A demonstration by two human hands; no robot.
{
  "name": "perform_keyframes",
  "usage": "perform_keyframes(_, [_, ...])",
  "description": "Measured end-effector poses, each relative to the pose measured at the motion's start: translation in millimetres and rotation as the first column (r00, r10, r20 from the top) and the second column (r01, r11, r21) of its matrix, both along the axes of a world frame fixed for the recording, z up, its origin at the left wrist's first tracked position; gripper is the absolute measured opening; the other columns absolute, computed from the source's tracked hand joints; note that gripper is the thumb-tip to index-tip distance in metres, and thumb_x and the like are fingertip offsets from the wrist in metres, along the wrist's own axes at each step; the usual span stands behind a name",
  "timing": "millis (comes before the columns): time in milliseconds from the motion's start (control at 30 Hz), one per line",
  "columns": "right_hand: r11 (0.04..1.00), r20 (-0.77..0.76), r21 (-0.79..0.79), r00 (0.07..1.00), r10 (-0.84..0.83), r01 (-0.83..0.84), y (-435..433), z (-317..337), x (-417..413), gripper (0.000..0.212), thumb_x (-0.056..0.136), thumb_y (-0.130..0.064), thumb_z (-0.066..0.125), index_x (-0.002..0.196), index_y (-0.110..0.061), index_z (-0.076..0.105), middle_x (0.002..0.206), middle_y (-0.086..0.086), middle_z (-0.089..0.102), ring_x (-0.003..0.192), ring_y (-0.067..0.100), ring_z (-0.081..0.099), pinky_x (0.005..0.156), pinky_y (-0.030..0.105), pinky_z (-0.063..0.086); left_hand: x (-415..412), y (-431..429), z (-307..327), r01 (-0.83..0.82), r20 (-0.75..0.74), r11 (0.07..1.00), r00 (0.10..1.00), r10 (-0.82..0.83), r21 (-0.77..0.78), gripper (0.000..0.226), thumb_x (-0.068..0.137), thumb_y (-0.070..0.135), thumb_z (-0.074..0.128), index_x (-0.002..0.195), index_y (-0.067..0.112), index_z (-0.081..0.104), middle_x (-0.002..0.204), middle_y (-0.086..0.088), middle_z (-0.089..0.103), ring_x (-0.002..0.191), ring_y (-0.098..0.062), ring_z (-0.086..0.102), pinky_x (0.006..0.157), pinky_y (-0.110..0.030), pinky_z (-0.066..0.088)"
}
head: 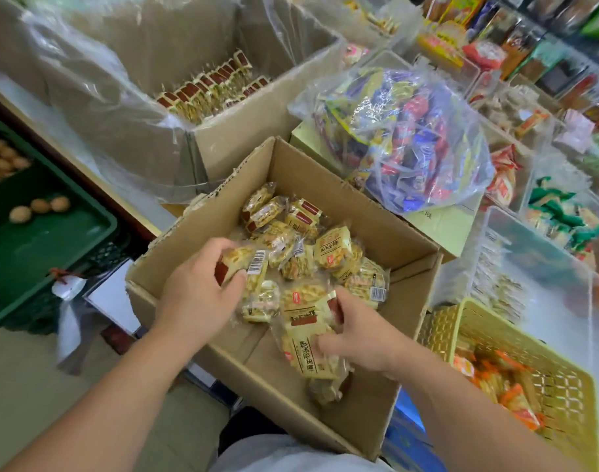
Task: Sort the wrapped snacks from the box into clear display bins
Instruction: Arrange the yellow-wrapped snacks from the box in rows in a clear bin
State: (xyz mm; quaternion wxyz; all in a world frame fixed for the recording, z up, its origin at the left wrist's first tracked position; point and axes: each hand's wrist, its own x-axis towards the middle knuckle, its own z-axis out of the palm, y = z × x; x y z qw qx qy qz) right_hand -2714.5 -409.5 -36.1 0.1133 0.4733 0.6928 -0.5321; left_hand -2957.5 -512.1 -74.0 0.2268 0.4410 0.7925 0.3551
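Observation:
An open cardboard box (328,427) sits in front of me with several yellow wrapped snacks (328,248) loose on its bottom. Inside the box, my left hand (197,284) is closed on a few of these packets; one shows a barcode. My right hand (359,330) is also in the box, gripping a stack of the same yellow packets (308,356) near the front right. Clear display bins (543,253) stand to the right, some holding green and orange packets.
A larger lined cardboard box (243,131) with upright rows of red-and-yellow packets stands behind. A clear bag of mixed snacks (403,131) lies on a carton at right. A yellow basket (563,386) sits at lower right, a green crate (53,240) at left.

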Motion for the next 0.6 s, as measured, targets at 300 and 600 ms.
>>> perform_keyframes(300, [0.929,-0.425,-0.347,0.861,-0.279,0.13,3,73,50,0.045,0.092,0.006,0.06,0.133,-0.01,0.053,0.13,0.016,0.067,0.122,0.036,0.064,0.105,0.057,0.048,84,14,50,-0.134,0.897,0.991,0.439,0.049,0.012,0.02,0.105,0.04,0.051,0.116,0.034,0.067,0.112,-0.006,0.078,0.101,-0.027,0.076,0.088,-0.056,0.059])
perform_keyframes(600, [0.895,-0.483,-0.406,0.788,-0.382,0.185,16,73,163,0.058,0.082,-0.006,0.081,0.128,-0.01,0.047,0.122,0.015,0.072,0.113,0.034,0.069,0.09,0.044,0.059,203,20,68,-0.067,0.9,0.996,0.436,-0.017,0.051,0.072,0.056,0.061,0.094,0.118,0.041,0.064,0.114,-0.002,0.078,0.101,-0.025,0.077,0.083,-0.048,0.056])
